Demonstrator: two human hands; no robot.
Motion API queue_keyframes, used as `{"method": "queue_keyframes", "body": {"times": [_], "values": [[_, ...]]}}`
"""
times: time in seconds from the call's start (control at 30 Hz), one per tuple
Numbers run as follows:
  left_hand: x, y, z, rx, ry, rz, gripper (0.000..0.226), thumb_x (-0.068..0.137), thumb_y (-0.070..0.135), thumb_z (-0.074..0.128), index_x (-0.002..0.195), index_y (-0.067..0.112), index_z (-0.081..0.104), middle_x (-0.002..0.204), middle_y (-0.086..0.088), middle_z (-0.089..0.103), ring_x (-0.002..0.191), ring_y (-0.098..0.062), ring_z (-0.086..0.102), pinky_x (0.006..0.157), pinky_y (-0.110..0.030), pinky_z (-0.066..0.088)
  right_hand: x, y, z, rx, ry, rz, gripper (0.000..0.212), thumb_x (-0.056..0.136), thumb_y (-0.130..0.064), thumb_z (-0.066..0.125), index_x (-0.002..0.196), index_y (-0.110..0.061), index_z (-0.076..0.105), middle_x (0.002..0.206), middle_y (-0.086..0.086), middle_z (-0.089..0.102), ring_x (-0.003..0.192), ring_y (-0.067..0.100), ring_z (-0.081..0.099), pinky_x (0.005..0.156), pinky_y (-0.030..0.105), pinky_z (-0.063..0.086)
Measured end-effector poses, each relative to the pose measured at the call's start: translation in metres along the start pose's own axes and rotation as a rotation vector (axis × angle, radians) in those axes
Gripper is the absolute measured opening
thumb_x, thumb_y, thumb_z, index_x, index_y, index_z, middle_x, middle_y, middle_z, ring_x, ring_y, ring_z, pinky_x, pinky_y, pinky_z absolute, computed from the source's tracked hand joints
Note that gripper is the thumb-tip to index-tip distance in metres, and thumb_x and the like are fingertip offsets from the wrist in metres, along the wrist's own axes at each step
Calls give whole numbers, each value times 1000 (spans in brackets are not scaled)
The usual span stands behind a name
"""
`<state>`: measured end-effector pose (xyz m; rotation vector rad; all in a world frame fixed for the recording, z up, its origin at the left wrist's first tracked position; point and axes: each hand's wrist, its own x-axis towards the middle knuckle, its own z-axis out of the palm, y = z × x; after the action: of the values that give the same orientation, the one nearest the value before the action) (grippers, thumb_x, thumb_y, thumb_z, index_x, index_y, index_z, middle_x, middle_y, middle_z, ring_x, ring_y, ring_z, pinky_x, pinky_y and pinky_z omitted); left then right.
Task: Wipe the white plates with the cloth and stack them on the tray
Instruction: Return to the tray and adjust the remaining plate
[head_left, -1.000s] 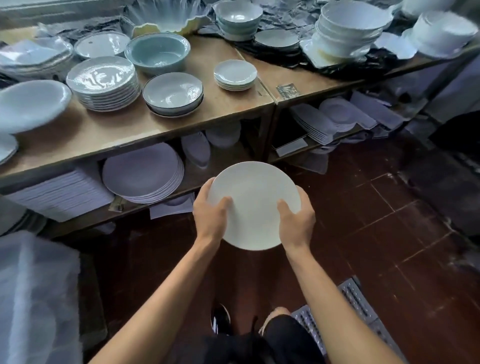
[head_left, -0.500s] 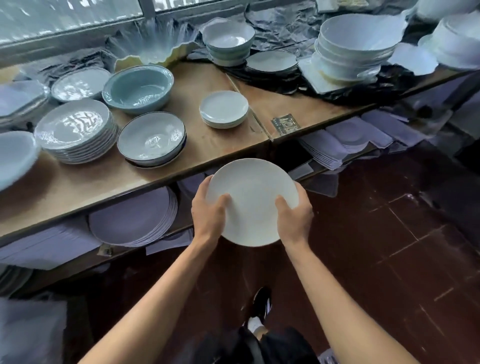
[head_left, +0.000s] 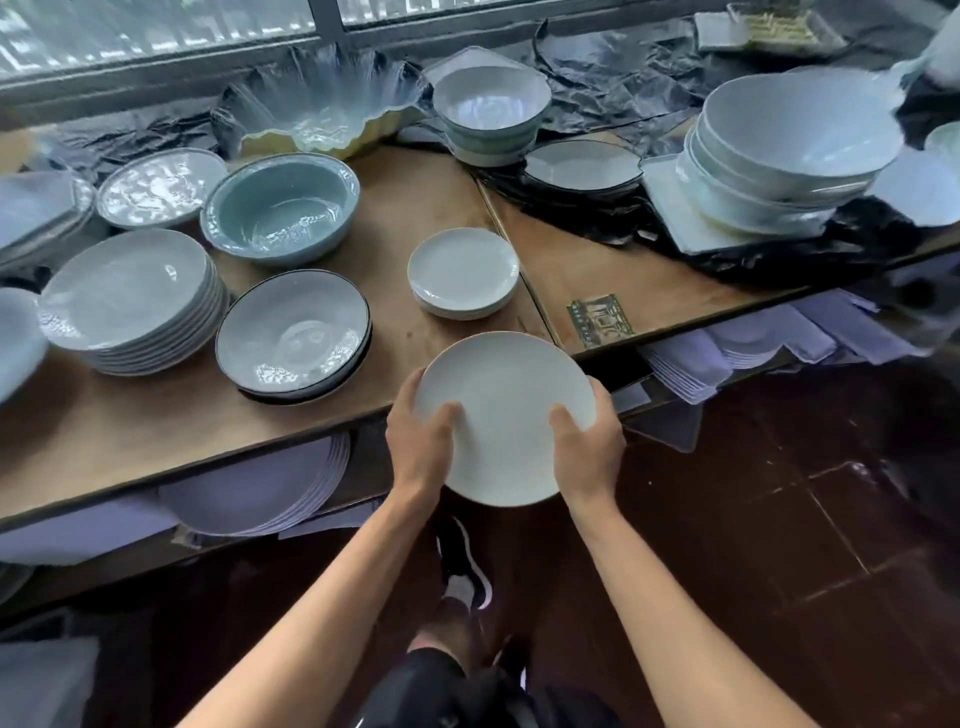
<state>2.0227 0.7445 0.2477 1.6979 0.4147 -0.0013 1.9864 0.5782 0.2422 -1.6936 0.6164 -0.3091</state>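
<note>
A round white plate (head_left: 503, 410) is held in front of me at the front edge of the wooden table (head_left: 145, 421). My left hand (head_left: 418, 441) grips its left rim, thumb on the face and fingers behind. My right hand (head_left: 589, 444) grips the right rim the same way. Just beyond the held plate, a small stack of white plates (head_left: 462, 273) sits on the table. No cloth and no tray show in this view.
The table holds a stack of pale plates (head_left: 130, 299), a dark-rimmed bowl (head_left: 293, 335), a teal bowl (head_left: 280, 208) and stacked white bowls (head_left: 789, 140) at right. Wrapped plates (head_left: 254, 491) lie on the shelf below. Dark tiled floor (head_left: 779, 519) is to the right.
Both hands keep the same grip while the plate has come closer to the table edge. The view has tilted up, showing more of the tabletop and the window.
</note>
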Motion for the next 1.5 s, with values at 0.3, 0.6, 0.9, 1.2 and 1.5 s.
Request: {"method": "queue_keyframes", "body": {"times": [0.3,0.6,0.9,1.2,1.5], "values": [[120,21,47,-32,-64,-34,57,78,21,68,133,34,60,114,13,69,100,-5,65,78,-26,52,113,-18,56,-2,20,39,48,89,-17,61,136,-27,57,118,-10,68,107,6,63,73,13,51],[219,43,68,-54,11,-63,58,76,27,67,130,44,60,113,18,67,99,-1,62,73,-27,49,198,-42,117,-64,7,27,50,88,-21,62,136,-32,53,108,-21,64,98,-11,59,63,3,46],[283,36,94,-36,140,-107,51,73,24,67,121,43,64,106,22,70,98,-1,65,83,-31,55,274,-36,163,-117,-129,80,52,90,-24,59,139,-38,49,109,-28,61,98,-19,55,65,7,46],[305,19,105,22,224,-159,51,74,28,67,124,39,64,106,35,66,98,8,62,87,-33,55,305,-19,181,-141,-218,125,52,92,-22,60,140,-36,48,115,-20,63,102,-9,57,72,15,49],[308,10,104,32,259,-163,50,75,26,68,121,45,64,108,33,67,100,6,63,89,-35,56,305,-9,186,-135,-224,116,48,92,-20,61,136,-36,50,112,-26,62,100,-15,56,66,6,47]]}}
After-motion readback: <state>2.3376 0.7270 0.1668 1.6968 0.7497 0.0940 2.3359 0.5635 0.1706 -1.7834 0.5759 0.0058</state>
